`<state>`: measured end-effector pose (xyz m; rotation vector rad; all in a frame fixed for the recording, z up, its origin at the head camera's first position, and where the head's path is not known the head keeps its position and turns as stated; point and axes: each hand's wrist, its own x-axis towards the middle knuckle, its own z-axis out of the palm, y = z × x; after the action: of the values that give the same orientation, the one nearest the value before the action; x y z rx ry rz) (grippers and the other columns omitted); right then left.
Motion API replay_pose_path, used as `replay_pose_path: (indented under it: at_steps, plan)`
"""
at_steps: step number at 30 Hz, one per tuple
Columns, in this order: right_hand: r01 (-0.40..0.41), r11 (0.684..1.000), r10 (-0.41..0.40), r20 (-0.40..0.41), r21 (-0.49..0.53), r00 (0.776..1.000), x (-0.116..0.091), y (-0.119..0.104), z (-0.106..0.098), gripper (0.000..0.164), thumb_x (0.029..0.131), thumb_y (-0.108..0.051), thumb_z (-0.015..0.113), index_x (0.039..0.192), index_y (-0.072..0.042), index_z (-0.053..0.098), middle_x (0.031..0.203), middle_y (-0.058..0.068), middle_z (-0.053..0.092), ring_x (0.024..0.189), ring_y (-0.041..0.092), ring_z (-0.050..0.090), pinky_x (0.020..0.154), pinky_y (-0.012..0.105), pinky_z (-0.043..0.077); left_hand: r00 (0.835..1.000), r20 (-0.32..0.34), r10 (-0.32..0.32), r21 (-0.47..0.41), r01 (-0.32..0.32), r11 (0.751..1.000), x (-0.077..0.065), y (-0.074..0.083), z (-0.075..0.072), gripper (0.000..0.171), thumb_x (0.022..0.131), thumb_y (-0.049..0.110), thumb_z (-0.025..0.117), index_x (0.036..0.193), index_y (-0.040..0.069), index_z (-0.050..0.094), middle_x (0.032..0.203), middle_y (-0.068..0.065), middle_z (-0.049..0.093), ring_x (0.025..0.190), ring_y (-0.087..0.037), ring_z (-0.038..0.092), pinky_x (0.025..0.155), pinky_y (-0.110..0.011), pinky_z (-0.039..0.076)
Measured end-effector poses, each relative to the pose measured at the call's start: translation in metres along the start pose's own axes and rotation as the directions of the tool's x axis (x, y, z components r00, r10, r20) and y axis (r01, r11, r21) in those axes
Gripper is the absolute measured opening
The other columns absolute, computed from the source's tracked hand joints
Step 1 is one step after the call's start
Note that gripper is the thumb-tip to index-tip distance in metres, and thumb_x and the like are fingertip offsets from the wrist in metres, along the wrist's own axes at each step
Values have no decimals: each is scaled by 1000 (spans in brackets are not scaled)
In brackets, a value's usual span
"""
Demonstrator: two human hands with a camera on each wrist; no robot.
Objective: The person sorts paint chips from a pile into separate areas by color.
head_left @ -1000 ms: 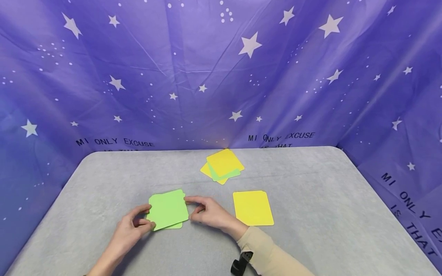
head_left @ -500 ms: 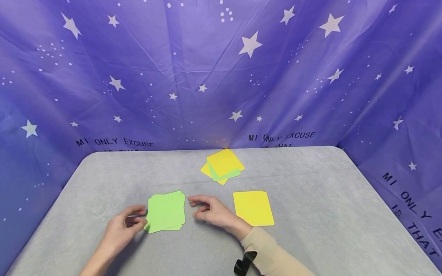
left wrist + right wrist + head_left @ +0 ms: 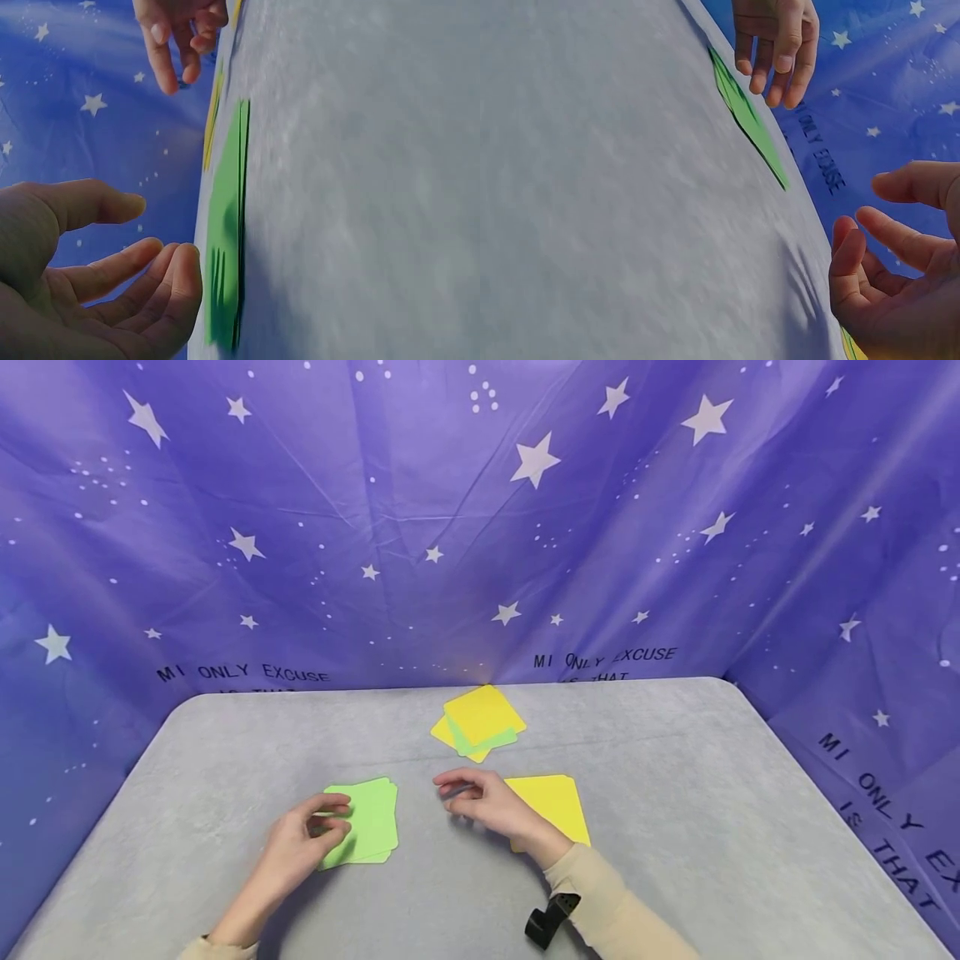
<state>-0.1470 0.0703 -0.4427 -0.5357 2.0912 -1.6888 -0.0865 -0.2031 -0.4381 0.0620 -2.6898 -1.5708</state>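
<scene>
A small stack of green square cards (image 3: pixel 373 820) lies on the grey table at the left, its edges slightly fanned. Above its left part hovers my left hand (image 3: pixel 298 842), fingers loosely bent and holding nothing; the left wrist view shows a gap between the fingertips and the green stack (image 3: pixel 226 225), with the hand's shadow on it. My right hand (image 3: pixel 487 802), also holding nothing, hangs over the table between the green stack and the yellow square cards (image 3: pixel 553 806), its wrist covering the yellow cards' lower left part. Its relaxed fingers (image 3: pixel 904 240) show in the right wrist view.
Farther back, a mixed pile of yellow and green cards (image 3: pixel 483 717) lies askew near the table's far edge. The grey table (image 3: pixel 712 827) extends to both sides. A purple star-printed curtain (image 3: pixel 420 485) hangs behind and beside it. A black strap (image 3: pixel 551 920) circles the right wrist.
Both hands have let go of the green cards. My right hand has drawn back to the right, toward the yellow cards. The left hand backed off, then rose over the green stack.
</scene>
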Motion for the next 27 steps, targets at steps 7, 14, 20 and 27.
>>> replay_pose_path:
  at_steps: [7,14,20,27]
  plan:
    - [-44,998,46,-48,48,998,-1,1,-16,41,90,-5,61,130,3,55,117,20,59,84,25,58,63,27,46,999,16,50,-50,-49,998,15,9,21,29,81,-5,69,110,-2,66,99,-10,67,88,-19,64,80,-29,52]
    - [-44,998,47,-105,37,993,1,2,-34,45,88,-3,60,132,6,51,119,25,57,88,26,59,68,28,48,997,55,53,-92,-48,995,30,16,42,30,83,-5,68,112,-3,64,103,-12,67,95,-26,64,79,-29,51]
    - [-22,999,13,-179,-50,984,2,6,-53,48,85,1,59,131,9,50,117,26,57,90,23,59,68,28,50,991,80,106,-110,-97,989,43,21,63,29,82,-5,67,111,-5,63,102,-12,67,94,-27,63,83,-36,51]
    - [-45,988,9,-234,-147,972,4,11,-75,48,83,3,59,130,9,51,117,26,57,95,27,58,70,27,51,990,103,96,-141,-81,987,62,30,83,31,80,-6,67,110,-5,64,100,-12,66,91,-25,64,82,-34,52]
